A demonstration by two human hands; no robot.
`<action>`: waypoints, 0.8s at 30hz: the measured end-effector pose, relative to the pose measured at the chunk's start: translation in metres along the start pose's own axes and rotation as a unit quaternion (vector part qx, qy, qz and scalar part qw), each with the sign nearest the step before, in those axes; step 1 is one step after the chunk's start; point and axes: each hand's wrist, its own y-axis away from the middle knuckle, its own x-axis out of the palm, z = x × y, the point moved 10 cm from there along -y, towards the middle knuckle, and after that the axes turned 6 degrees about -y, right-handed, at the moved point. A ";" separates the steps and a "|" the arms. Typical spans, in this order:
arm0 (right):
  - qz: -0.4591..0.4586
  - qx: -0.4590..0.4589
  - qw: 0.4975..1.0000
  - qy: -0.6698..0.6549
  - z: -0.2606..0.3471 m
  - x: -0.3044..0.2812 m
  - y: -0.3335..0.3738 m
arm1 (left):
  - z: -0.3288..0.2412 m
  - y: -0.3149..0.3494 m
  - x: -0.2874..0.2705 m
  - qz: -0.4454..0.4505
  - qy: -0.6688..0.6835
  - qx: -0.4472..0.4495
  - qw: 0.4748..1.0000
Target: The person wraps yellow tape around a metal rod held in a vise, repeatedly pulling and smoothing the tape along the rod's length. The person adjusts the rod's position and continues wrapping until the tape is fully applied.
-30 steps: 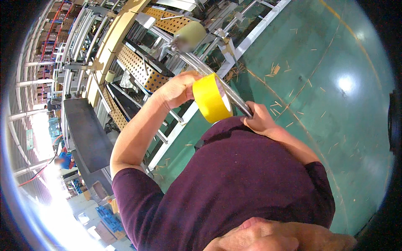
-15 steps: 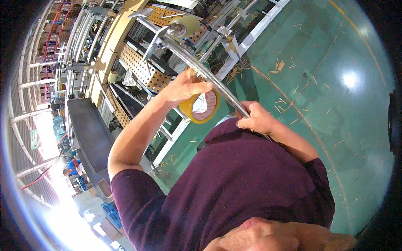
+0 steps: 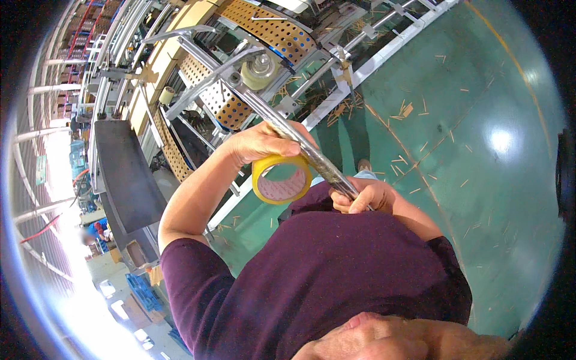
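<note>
Mid-frame, my left grip (image 3: 264, 144) clasps the yellow tape roll (image 3: 282, 191) against the metal bar (image 3: 264, 108); my right grip (image 3: 367, 195) closes round its lower end. I'd call this step steadying; the next move calls for firm holds.

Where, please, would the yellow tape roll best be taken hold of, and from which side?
Probably by the lower rim of the yellow tape roll, coming from below, thumb inside the open hole, fingers outside: the left hand is at its upper edge, and the metal bar slants past its right side.
</note>
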 end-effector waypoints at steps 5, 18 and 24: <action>-0.211 0.014 0.944 0.254 0.019 -0.040 0.013 | 0.052 0.016 -0.030 -0.198 0.044 -0.100 0.974; -0.331 0.079 0.849 0.405 0.017 -0.061 0.037 | 0.047 0.021 -0.022 -0.179 -0.023 -0.041 0.983; -0.110 0.098 0.980 0.136 -0.001 -0.015 0.001 | 0.043 0.045 -0.023 -0.099 0.015 -0.031 0.995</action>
